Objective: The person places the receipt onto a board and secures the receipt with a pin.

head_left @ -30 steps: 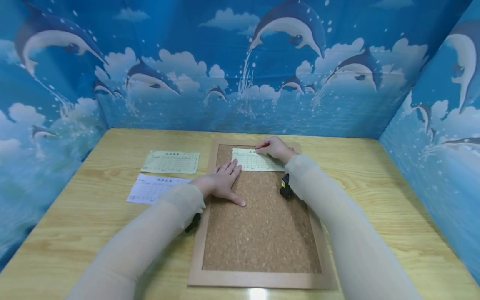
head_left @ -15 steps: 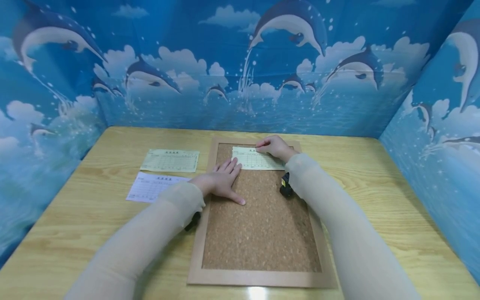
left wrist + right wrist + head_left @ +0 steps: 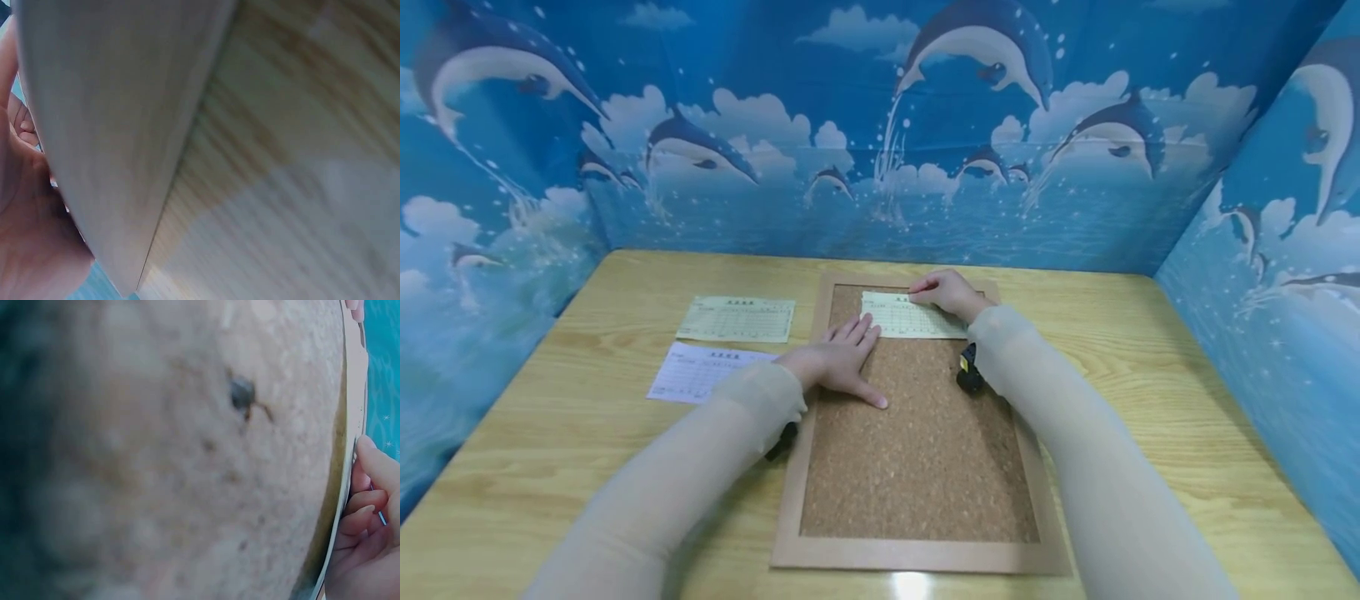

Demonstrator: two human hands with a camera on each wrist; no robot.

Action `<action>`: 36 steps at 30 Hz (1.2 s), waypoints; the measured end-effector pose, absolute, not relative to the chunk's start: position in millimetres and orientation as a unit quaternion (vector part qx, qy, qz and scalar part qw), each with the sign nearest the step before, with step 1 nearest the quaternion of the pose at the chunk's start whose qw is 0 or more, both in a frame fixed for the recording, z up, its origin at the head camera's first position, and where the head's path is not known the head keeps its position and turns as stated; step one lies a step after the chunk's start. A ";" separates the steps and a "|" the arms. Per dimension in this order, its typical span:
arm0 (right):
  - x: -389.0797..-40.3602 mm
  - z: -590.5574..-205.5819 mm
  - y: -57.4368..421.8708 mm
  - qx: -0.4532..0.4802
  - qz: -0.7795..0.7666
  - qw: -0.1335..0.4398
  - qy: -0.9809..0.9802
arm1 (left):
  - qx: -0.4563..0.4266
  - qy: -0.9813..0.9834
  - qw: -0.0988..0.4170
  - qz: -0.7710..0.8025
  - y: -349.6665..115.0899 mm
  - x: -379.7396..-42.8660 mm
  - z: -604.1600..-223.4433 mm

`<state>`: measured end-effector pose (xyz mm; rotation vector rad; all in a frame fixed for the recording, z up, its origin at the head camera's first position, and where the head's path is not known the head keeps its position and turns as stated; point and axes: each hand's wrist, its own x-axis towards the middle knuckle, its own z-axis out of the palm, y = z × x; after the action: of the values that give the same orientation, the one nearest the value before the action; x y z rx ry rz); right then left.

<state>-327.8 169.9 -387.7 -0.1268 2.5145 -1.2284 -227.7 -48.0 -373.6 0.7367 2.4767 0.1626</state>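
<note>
A wood-framed corkboard [image 3: 917, 467] lies flat on the table. Near its far end is a pale green printed slip [image 3: 895, 322]. My left hand [image 3: 844, 364] lies spread on the board's left side, fingertips at the slip's left edge. At the slip's top edge, the thumb and forefinger of my right hand [image 3: 950, 296] pinch what seems a small pin, mostly hidden by the fingertips. In the right wrist view the thumb [image 3: 378, 464] meets the curled fingers close above the board. The left wrist view mostly has the board's wooden frame [image 3: 112, 125] beside the palm.
Left of the board, another pale green slip [image 3: 737, 320] lies on the table [image 3: 1157, 400]. In front of it is a white slip [image 3: 696, 377], partly covered by the left forearm. A dolphin-printed blue cloth [image 3: 880, 196] borders the table behind and at the sides.
</note>
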 end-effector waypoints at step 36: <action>-324.0 -388.2 167.7 -0.046 -0.425 0.167 0.889 | 0.276 0.921 0.269 0.049 -50.1 -228.7 -380.1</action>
<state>-324.0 167.7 -388.2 -0.1310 2.5294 -1.2086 -228.7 -50.1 -380.1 0.7452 2.4843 0.1314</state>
